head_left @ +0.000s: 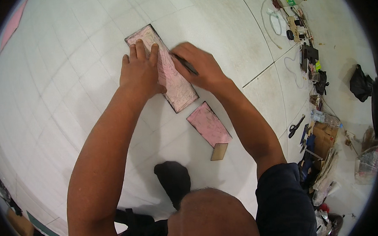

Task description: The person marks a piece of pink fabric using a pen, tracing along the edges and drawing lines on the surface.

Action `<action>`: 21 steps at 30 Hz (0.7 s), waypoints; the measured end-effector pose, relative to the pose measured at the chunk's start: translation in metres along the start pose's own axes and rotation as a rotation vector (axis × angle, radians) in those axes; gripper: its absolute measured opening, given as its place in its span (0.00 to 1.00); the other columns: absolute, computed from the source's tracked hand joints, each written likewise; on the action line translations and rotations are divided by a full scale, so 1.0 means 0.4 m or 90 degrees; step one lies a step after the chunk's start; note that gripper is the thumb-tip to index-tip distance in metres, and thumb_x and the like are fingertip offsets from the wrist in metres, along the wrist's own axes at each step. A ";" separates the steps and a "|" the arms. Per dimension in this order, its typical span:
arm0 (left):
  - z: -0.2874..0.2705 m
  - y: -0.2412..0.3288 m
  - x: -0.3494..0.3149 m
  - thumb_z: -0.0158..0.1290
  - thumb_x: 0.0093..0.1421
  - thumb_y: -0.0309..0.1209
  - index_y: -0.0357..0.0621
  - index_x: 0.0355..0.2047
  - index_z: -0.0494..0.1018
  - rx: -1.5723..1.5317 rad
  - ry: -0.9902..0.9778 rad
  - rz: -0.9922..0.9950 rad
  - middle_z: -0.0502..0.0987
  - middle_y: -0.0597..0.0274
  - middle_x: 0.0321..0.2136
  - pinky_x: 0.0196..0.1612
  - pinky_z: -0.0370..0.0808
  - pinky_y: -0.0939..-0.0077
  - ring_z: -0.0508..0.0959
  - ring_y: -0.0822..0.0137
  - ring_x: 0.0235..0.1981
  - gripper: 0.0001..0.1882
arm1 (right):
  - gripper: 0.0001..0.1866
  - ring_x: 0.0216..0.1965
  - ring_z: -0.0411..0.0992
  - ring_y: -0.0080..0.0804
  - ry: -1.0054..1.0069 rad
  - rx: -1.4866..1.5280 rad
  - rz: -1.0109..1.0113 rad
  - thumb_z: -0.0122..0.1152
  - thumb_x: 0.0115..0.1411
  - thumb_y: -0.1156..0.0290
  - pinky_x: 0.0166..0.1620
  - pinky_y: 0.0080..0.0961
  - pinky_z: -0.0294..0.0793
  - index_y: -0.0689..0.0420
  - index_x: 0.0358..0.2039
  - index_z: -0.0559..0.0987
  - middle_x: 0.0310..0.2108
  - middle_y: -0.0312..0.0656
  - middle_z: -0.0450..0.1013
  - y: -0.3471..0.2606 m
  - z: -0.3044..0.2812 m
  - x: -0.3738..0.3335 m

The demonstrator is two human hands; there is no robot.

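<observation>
A long pink board (181, 92) with dark edges and a crinkled surface lies slantwise on the pale floor. My left hand (139, 73) presses flat on its upper left part, fingers spread. At the board's right edge, my right hand (201, 68) is closed around a slim dark tool (188, 65); its tip is hidden by the fingers, and its exact kind cannot be made out. Below the board's lower end rests a shorter pink rectangular piece (208, 122), also dark-edged. A small tan block (219, 152) touches that piece's lower corner.
Black-handled scissors (296, 127) lie to the right on the floor. Beyond them runs a row of clutter with a cardboard piece (325, 137), a green-labelled bottle (293, 0) and cables. A black bag (360, 84) sits farther right. Another pink sheet (13, 26) is at the far left.
</observation>
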State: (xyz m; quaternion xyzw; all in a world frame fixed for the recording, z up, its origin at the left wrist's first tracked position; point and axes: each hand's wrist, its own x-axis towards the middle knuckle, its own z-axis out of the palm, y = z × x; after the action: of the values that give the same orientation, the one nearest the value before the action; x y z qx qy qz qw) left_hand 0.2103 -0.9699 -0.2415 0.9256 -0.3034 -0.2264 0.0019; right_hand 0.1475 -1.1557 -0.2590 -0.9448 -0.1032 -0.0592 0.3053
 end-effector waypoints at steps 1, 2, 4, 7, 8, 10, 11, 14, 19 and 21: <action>0.012 -0.011 -0.001 0.78 0.43 0.48 0.50 0.77 0.50 -0.005 -0.007 -0.005 0.49 0.35 0.75 0.74 0.59 0.49 0.52 0.43 0.77 0.67 | 0.11 0.41 0.79 0.44 -0.019 0.011 0.014 0.63 0.67 0.73 0.43 0.36 0.80 0.57 0.48 0.79 0.44 0.44 0.78 -0.018 -0.002 -0.035; 0.012 -0.006 0.002 0.78 0.43 0.48 0.50 0.77 0.51 -0.014 -0.007 -0.005 0.49 0.36 0.75 0.74 0.59 0.49 0.52 0.43 0.77 0.66 | 0.10 0.40 0.79 0.42 -0.026 0.019 0.032 0.63 0.66 0.76 0.42 0.34 0.80 0.59 0.48 0.78 0.44 0.45 0.78 -0.031 -0.021 -0.078; 0.008 -0.003 0.002 0.78 0.43 0.47 0.50 0.76 0.51 -0.024 -0.005 -0.009 0.49 0.37 0.75 0.75 0.59 0.49 0.52 0.44 0.77 0.66 | 0.10 0.40 0.79 0.43 -0.028 0.038 0.056 0.63 0.66 0.76 0.42 0.33 0.79 0.60 0.47 0.78 0.43 0.46 0.77 -0.046 -0.039 -0.162; -0.002 0.001 -0.002 0.78 0.42 0.46 0.50 0.76 0.51 -0.042 -0.012 -0.016 0.49 0.37 0.75 0.75 0.58 0.49 0.51 0.44 0.77 0.66 | 0.10 0.40 0.79 0.43 -0.036 0.039 0.111 0.64 0.65 0.77 0.42 0.33 0.79 0.60 0.47 0.78 0.42 0.47 0.77 -0.079 -0.059 -0.267; 0.000 0.001 -0.002 0.79 0.42 0.46 0.50 0.76 0.51 -0.043 -0.009 -0.015 0.49 0.37 0.75 0.75 0.58 0.48 0.52 0.44 0.77 0.66 | 0.10 0.40 0.79 0.43 -0.041 0.035 0.133 0.64 0.65 0.77 0.42 0.32 0.79 0.60 0.47 0.78 0.42 0.47 0.77 -0.089 -0.066 -0.293; 0.005 -0.002 -0.001 0.79 0.42 0.46 0.49 0.76 0.51 -0.043 -0.004 -0.017 0.49 0.37 0.75 0.75 0.58 0.48 0.52 0.44 0.77 0.66 | 0.10 0.39 0.79 0.44 -0.037 0.070 0.157 0.64 0.65 0.76 0.42 0.32 0.80 0.61 0.47 0.78 0.42 0.48 0.77 -0.100 -0.076 -0.324; 0.004 0.000 -0.001 0.79 0.42 0.46 0.50 0.76 0.51 -0.036 -0.008 -0.019 0.49 0.37 0.75 0.75 0.58 0.48 0.53 0.44 0.77 0.67 | 0.10 0.39 0.79 0.44 -0.034 0.087 0.169 0.64 0.65 0.76 0.42 0.32 0.80 0.61 0.47 0.78 0.42 0.48 0.77 -0.105 -0.080 -0.336; 0.001 0.002 0.000 0.79 0.42 0.46 0.50 0.77 0.50 -0.026 -0.013 -0.021 0.49 0.37 0.75 0.75 0.58 0.47 0.54 0.43 0.76 0.67 | 0.09 0.40 0.79 0.45 0.067 0.106 0.208 0.62 0.66 0.74 0.43 0.37 0.78 0.61 0.46 0.79 0.42 0.49 0.78 -0.118 -0.069 -0.356; -0.008 -0.001 -0.003 0.77 0.45 0.50 0.49 0.77 0.47 -0.043 -0.040 -0.004 0.46 0.34 0.75 0.75 0.58 0.48 0.51 0.40 0.77 0.67 | 0.11 0.38 0.79 0.43 0.101 0.237 0.392 0.61 0.68 0.69 0.43 0.37 0.77 0.66 0.42 0.81 0.39 0.52 0.79 -0.154 0.001 -0.373; 0.001 -0.004 -0.002 0.77 0.45 0.50 0.49 0.77 0.48 -0.026 -0.024 -0.001 0.46 0.35 0.75 0.75 0.58 0.48 0.51 0.40 0.77 0.67 | 0.11 0.34 0.78 0.44 0.092 0.291 0.390 0.62 0.67 0.68 0.42 0.38 0.75 0.66 0.38 0.81 0.33 0.51 0.80 -0.172 0.024 -0.363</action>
State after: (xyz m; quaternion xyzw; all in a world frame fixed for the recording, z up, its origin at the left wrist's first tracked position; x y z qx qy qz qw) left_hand 0.2104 -0.9682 -0.2419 0.9210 -0.2982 -0.2501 0.0151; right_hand -0.0089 -1.1186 -0.2531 -0.8328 0.1951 -0.0073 0.5180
